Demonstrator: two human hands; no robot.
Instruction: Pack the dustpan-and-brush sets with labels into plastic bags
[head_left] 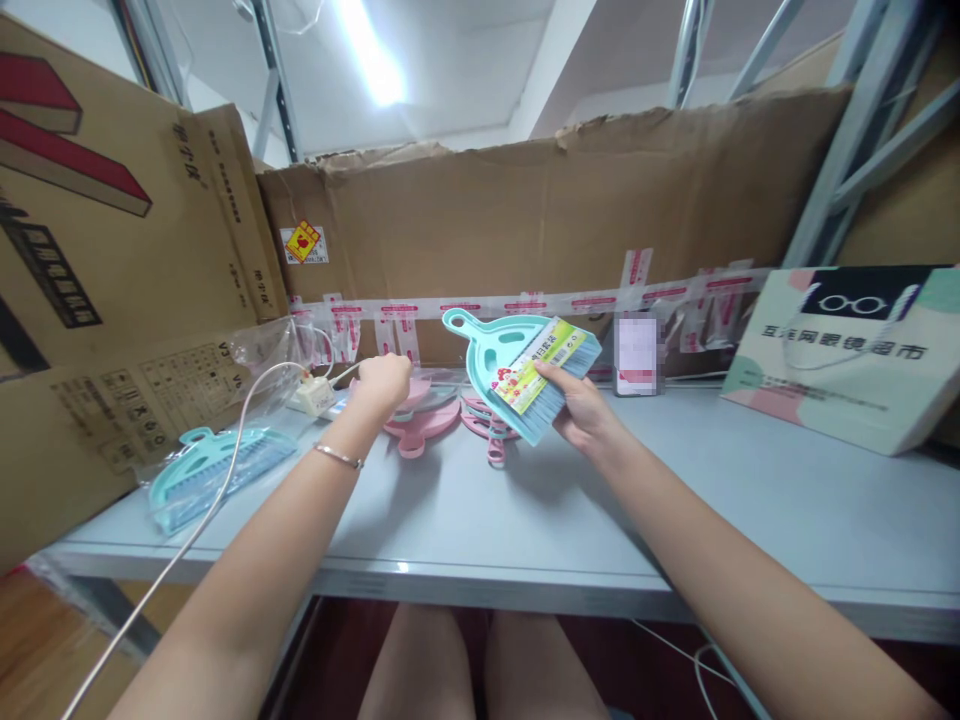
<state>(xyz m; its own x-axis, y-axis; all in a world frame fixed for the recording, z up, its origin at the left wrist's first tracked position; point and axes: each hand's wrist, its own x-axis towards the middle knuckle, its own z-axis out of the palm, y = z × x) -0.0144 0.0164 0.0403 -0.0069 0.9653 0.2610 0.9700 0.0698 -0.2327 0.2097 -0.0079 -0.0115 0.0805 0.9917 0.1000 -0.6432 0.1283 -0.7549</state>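
Observation:
My right hand (pixel 581 410) is closed around a teal dustpan-and-brush set (pixel 517 365) with a yellow-green label, held tilted above the grey shelf (pixel 562 520). My left hand (pixel 384 380) reaches forward with curled fingers to the pink dustpans (pixel 420 425) lying at the back of the shelf; what it grips, if anything, is hidden behind it. More pink pieces (pixel 487 425) lie under the held set. Another teal set in a clear bag (pixel 217 470) rests at the left.
Cardboard walls (pixel 570 210) taped with white-red tape close the back and left. A white power strip (pixel 315 395) with a cable runs down the left. A printed paper bag (pixel 847 350) leans at the right. A small box (pixel 637 355) stands at the back.

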